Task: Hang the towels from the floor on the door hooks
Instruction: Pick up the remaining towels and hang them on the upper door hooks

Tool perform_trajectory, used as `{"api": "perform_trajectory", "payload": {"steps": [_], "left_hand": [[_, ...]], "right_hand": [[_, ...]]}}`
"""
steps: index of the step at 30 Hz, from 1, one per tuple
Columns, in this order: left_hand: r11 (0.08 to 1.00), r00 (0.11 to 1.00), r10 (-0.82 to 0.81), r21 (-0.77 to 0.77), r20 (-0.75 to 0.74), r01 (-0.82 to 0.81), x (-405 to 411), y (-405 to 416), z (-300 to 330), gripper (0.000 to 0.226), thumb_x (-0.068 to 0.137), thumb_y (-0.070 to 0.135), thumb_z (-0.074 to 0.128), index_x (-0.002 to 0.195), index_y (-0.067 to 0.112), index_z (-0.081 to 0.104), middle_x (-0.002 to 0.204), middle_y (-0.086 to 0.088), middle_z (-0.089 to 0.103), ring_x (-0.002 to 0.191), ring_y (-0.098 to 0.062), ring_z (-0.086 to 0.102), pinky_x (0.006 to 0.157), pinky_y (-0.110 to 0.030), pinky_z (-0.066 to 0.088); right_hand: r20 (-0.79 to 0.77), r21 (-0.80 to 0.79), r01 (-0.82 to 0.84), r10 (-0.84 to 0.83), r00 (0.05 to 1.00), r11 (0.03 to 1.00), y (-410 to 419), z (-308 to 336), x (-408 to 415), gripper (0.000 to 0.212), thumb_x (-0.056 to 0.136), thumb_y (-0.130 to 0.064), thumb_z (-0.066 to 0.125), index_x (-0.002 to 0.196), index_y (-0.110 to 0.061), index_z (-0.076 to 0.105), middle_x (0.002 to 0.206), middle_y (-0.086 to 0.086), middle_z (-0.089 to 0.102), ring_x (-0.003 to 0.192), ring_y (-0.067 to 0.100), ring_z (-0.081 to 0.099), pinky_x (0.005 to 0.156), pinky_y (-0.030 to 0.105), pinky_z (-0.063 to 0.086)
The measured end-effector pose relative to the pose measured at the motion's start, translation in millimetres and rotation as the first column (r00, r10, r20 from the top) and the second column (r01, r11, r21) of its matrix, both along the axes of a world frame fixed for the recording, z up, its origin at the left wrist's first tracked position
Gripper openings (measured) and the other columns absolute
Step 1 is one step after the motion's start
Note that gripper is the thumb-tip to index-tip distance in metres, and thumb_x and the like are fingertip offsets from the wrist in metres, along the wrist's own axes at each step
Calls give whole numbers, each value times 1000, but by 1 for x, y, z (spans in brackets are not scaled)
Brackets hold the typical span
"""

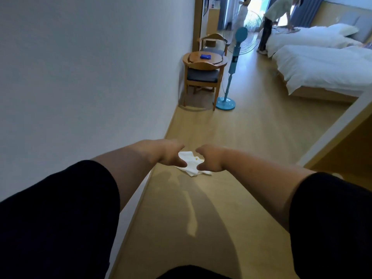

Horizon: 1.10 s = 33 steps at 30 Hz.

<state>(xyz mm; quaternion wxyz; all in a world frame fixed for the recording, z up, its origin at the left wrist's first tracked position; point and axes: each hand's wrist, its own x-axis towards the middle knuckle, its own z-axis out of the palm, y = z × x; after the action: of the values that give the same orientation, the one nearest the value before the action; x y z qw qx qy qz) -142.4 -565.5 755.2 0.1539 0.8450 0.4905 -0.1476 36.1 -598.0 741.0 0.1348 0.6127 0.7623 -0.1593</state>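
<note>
Head view: both arms stretched forward and down, black sleeves at the elbows.
Left hand (168, 153): fingers curled downward over the left edge of the towel; grip or mere touch, cannot tell.
Right hand (210, 158): fingers curled downward over the right edge of the towel; contact likewise unclear.
Towel (191, 163): white, crumpled, lying on the wooden floor (251, 127) between the two hands, close to the white wall (90, 77).
Farther off: round wooden bench (205, 58) with a small blue item on top, chairs on either side.
Fan (231, 67): blue, standing just beside the nearer chair.
Beds (326, 65): white bedding, far right; two people near them.
</note>
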Motion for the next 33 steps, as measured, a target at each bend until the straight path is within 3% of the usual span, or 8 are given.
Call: {"api": "perform_trajectory", "payload": {"steps": [7, 10, 14, 16, 23, 33], "left_hand": [[995, 999, 43, -94, 3, -43, 0, 94, -37, 74, 82, 52, 64, 143, 17, 39, 144, -4, 45, 124, -25, 49, 103, -41, 43], [991, 998, 44, -129, 34, -39, -1, 146, -59, 64, 79, 52, 66, 132, 19, 49, 134, -2, 53, 113, -23, 56, 96, -39, 48], [990, 999, 12, -140, 48, -5, -4, 219, -86, 68, 84, 49, 63, 139, 15, 42, 140, -4, 48, 122, -25, 51, 100, -39, 44], [986, 998, 15, -169, 54, -6, -9, 254, -98, 66, 83, 50, 62, 137, 17, 44, 138, -4, 48, 118, -24, 52, 97, -38, 46], [978, 998, -47, -201, 39, 54, -24, 350, -121, 52, 80, 50, 63, 120, 20, 52, 121, 0, 55, 99, -20, 54, 84, -34, 48], [951, 1000, 16, -309, 4, -13, -17, 437, -167, 68, 81, 52, 58, 137, 15, 44, 139, -6, 48, 120, -24, 51, 99, -40, 46]], "right_hand": [[-25, -52, 49, -51, 998, 997, 85, -31, 4, 54, 83, -35, 57, 129, -6, 58, 133, 9, 58, 117, 29, 58, 98, 44, 49], [-25, -43, 42, -43, 999, 998, 131, -46, 1, 57, 84, -33, 59, 134, -7, 51, 137, 8, 53, 118, 28, 56, 98, 41, 48], [-50, -59, 56, -59, 997, 997, 198, -69, -2, 65, 86, -33, 57, 144, -11, 38, 146, 5, 40, 126, 27, 48, 102, 39, 43], [-45, -78, 86, -90, 995, 993, 230, -75, -4, 68, 87, -34, 56, 147, -12, 33, 151, 3, 35, 130, 27, 45, 103, 38, 41], [-59, -115, 147, -155, 986, 982, 317, -86, -11, 65, 88, -34, 57, 145, -13, 34, 150, 3, 35, 131, 27, 44, 102, 38, 42], [-71, -243, 131, -153, 986, 961, 409, -138, 0, 64, 91, -36, 56, 146, -11, 33, 150, 6, 36, 131, 28, 43, 105, 37, 37]]}}
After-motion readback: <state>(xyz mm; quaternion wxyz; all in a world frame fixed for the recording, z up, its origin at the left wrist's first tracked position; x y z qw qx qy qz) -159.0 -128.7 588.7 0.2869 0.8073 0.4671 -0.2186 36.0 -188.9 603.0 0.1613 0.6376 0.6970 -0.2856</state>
